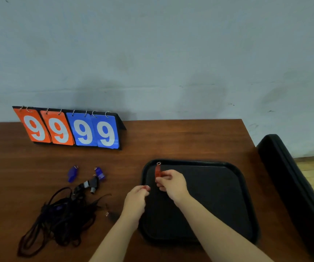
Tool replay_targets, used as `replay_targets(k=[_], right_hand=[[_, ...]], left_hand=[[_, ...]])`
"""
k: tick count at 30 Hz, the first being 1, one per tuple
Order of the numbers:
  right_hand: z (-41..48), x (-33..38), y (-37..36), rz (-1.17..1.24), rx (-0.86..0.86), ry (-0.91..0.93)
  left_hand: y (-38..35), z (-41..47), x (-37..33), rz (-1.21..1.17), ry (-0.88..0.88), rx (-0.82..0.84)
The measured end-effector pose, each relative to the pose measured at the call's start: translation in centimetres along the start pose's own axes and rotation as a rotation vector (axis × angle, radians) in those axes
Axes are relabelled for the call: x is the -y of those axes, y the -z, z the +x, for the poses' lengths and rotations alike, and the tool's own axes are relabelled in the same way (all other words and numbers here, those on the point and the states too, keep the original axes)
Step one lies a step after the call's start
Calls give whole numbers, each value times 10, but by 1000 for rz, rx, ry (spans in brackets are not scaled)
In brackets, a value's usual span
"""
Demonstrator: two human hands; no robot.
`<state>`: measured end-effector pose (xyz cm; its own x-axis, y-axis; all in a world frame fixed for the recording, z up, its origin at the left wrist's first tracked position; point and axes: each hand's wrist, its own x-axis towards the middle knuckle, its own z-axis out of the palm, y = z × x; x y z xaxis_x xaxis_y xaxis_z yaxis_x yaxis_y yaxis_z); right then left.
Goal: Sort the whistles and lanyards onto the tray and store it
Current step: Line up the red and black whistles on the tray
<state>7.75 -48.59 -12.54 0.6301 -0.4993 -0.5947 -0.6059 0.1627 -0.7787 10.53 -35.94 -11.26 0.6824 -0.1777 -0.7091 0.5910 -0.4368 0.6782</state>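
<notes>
A black tray (228,195) lies on the right part of the wooden table. My right hand (171,183) holds a red whistle (157,171) over the tray's far left corner, ring end pointing away. My left hand (136,200) pinches a second red whistle (146,187), mostly hidden by the fingers, at the tray's left rim. Two blue whistles (72,173) (100,173) and a black whistle (91,184) lie on the table to the left. Below them sits a tangle of black lanyards (57,220).
A flip scoreboard (69,129) showing 99 in orange and 99 in blue stands at the back of the table against the grey wall. A black padded chair (294,186) stands close to the table's right edge. A small metal clip (107,214) lies near the lanyards.
</notes>
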Motion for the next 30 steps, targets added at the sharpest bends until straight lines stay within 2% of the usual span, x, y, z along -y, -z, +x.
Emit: replay_targets(k=[4,10,19,22,25,28,30], right_hand=[[15,-7,-13,-43,-76,-61],[21,-3,-11,-88,-50,-60],[15,-8,-11,-124,-93,-21],[2,-8,-7,-109,-113,80],[-26,-11,-5,-22,2,306],[-40,-25,-4,-223,34,548],[-41,-32,-6,-287,-11,566]], left_hand=[[8,7,2,-5,-10,-5],[13,4,5,-11,-31,14],[13,2,-4,-194,-10,65],[12,-1,-8,-315,7,109],[11,-8,-13,-479,47,172],[8,-12,-16,-498,51,177],[7,-14,-17,-456,35,172]])
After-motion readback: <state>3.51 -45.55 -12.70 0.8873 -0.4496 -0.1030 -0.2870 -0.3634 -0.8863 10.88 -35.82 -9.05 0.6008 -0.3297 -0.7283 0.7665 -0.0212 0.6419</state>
